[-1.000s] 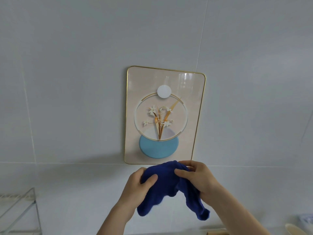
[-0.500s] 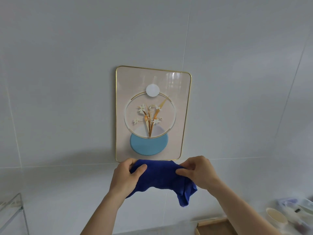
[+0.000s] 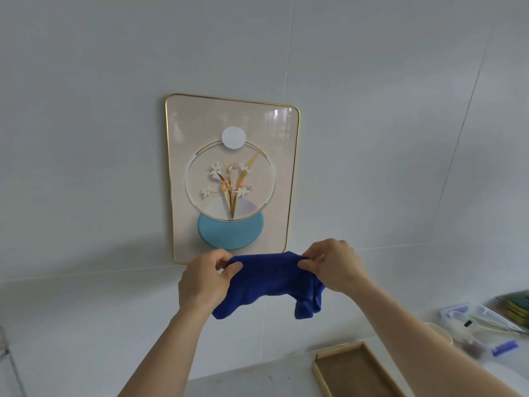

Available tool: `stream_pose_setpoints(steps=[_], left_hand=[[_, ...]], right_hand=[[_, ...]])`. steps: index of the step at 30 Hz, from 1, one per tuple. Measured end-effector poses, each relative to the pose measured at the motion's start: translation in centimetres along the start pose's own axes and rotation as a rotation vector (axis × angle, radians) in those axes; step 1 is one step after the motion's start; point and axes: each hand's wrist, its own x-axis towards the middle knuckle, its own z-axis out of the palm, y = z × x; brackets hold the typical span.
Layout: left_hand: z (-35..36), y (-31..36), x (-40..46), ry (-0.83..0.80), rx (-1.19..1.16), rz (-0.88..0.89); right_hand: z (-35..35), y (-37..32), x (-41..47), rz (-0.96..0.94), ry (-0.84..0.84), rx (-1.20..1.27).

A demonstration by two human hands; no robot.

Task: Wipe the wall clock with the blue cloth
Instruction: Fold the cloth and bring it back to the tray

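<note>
My left hand (image 3: 204,279) and right hand (image 3: 333,266) pinch the blue cloth (image 3: 269,280) stretched between them; the wall clock (image 3: 232,179) hangs upright just above, about equally near both.

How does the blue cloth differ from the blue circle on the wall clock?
The blue cloth is dark blue, the blue circle pale. The cloth is soft and bunched between the left hand and right hand; the circle lies flat on the wall clock. Both are blue.
</note>
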Motion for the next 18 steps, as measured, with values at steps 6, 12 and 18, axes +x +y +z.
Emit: stream_pose_setpoints(steps=[6,12,18], left_hand=[[2.6,1.4,0.3,-0.030,-0.038,0.021],[7.4,3.5,0.5,-0.047,-0.080,0.029],[14.3,5.8,0.6,-0.113,-0.079,0.007]], right_hand=[[-0.6,3.2,0.8,0.009,-0.005,0.033],[-1.3,7.8,1.4,0.057,-0.031,0.044],[-1.2,14.6,1.9,0.127,-0.067,0.041]])
